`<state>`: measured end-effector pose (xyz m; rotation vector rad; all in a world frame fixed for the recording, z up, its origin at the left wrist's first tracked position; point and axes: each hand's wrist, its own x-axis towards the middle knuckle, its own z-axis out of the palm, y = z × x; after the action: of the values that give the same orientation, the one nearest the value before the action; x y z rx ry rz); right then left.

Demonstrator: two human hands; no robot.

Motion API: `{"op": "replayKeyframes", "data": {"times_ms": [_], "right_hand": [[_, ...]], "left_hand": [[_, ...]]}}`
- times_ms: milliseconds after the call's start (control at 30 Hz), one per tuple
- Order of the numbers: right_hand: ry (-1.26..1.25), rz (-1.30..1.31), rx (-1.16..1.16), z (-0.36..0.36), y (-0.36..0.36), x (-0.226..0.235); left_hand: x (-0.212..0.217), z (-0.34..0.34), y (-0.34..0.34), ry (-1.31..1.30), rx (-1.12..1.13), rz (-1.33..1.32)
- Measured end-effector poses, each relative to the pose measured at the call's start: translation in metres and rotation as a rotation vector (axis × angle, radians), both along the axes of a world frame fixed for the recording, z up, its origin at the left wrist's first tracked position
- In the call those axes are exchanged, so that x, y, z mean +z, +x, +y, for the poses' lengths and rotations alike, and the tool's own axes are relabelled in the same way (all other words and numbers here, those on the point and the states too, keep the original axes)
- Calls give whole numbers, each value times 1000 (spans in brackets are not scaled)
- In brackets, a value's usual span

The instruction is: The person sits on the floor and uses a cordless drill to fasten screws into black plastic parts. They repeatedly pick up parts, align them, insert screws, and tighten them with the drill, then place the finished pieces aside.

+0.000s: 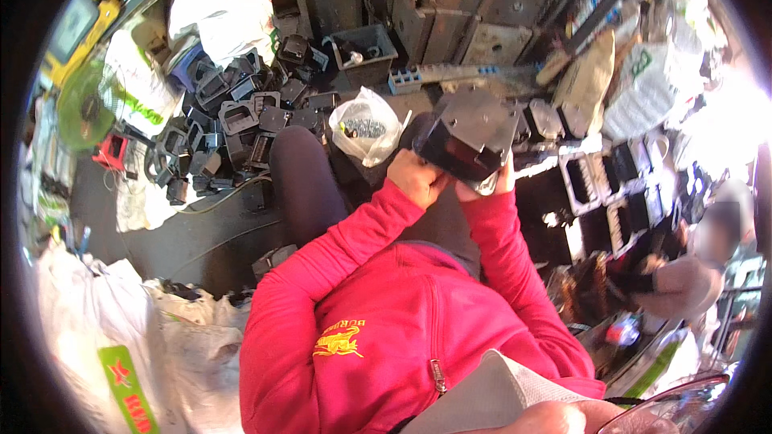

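A black plastic box-like housing (462, 133) with cut corners and a flat screwed face is held up over my lap. My left hand (414, 181) is closed on its lower left edge, and my right hand (498, 182) grips its lower right side. The fingers behind the housing are partly hidden. Just left of it, a clear plastic bag (366, 130) stands open with many small metal pieces inside, probably screws.
A large heap of black plastic housings (237, 116) lies to the left. Black frames (591, 185) stand in rows on the right. Behind are a grey bin (363, 56) and metal blocks (438, 12). White sacks (88, 321) fill the near left. Another person (683, 285) is at the right.
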<state>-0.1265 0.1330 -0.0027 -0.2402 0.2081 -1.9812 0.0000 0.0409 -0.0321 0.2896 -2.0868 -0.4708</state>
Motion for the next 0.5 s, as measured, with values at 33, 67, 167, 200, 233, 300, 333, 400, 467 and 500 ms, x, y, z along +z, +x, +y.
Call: {"op": "replayKeyframes", "data": {"times_ms": [33,67,167,200,233,300,333,400,467,500], "right_hand": [[39,121,-52,1,0,-2],[144,259,-121,1,2,-6],[307,644,-302,2,9,-17],[298,767,-308,2,12,-19],[283,870,-323,2,15,-21],[209,820,-306,2,21,-21],[145,527,-214,1,22,-19],[142,262,-144,-1,26,-13],[112,212,-106,-2,30,-9],[33,169,-66,-3,31,-7]], "left_hand": [[-2,2,0,6,6,-8],[-4,3,0,12,12,-16],[-10,10,3,82,61,-33],[-12,11,3,94,62,-20],[-13,11,3,102,78,-20],[-13,10,4,76,79,16],[-13,10,4,82,79,50],[-10,10,6,37,57,102],[-8,9,10,170,9,29],[-7,9,11,234,-23,-24]]}}
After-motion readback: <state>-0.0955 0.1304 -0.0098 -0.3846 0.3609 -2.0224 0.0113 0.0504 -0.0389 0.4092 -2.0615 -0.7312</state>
